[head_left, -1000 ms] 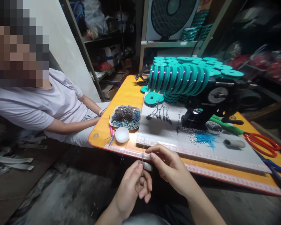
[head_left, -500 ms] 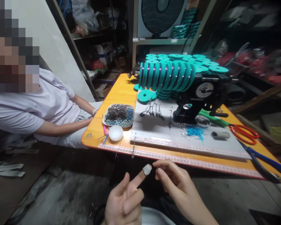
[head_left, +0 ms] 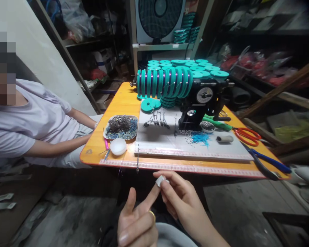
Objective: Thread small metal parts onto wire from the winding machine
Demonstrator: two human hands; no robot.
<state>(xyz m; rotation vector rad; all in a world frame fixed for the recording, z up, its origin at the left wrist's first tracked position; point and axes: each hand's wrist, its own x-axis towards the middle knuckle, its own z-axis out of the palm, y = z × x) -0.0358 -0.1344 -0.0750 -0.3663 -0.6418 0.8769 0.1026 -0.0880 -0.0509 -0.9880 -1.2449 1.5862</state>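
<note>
Below the table's front edge, my left hand (head_left: 139, 219) points its index finger up and away, thumb apart and the other fingers bent; it holds nothing. A gold-coloured ring is on one finger. White tape (head_left: 159, 180) wraps the index fingertip. My right hand (head_left: 181, 197) pinches that taped tip between thumb and fingers. Beyond them on the orange table (head_left: 110, 103) stands a black hand-cranked winder (head_left: 195, 113) carrying a row of teal spools (head_left: 164, 82) with purple line.
A tray of small metal and blue parts (head_left: 121, 127) and a white bowl (head_left: 118, 146) stand left. Blue pieces (head_left: 201, 138), a grey tube (head_left: 224, 139), red-handled scissors (head_left: 247, 136) and blue-handled pliers (head_left: 270, 161) lie right. A seated person (head_left: 46, 120) is at the left.
My right hand has moved left and closed on the taped fingertip; before, it was just apart from it. The camera view has turned slightly right.
</note>
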